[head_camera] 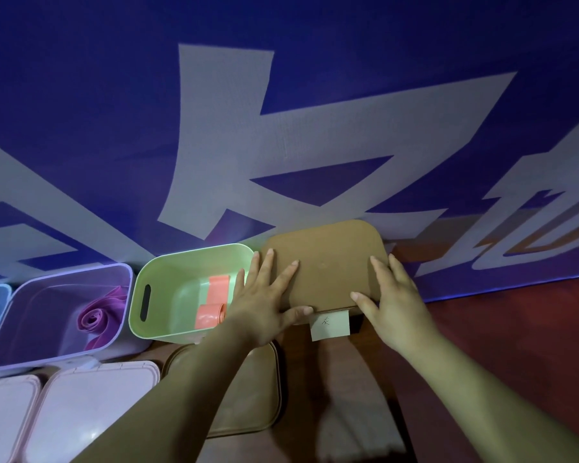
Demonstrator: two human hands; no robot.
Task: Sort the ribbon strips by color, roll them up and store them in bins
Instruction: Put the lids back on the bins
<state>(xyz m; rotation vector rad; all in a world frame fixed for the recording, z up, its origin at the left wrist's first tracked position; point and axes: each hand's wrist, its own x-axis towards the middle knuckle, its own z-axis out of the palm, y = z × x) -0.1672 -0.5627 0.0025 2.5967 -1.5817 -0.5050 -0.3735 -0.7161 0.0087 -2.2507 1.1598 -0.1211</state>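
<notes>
Both hands [331,297] press the brown lid [328,262] (fingers flat) — bin closed.

Dim, blue-tinted, edges warped.

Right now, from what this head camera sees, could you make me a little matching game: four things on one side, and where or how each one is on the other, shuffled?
Things:
1. green bin
2. purple bin
3. brown lid
4. paper label

States:
A. pressed under the left hand and right hand
B. holds a magenta ribbon roll
C. sits just below the lid's near edge, between the hands
D. holds a salmon ribbon roll

Pairs: 1-D, 2-B, 3-A, 4-C.
</notes>
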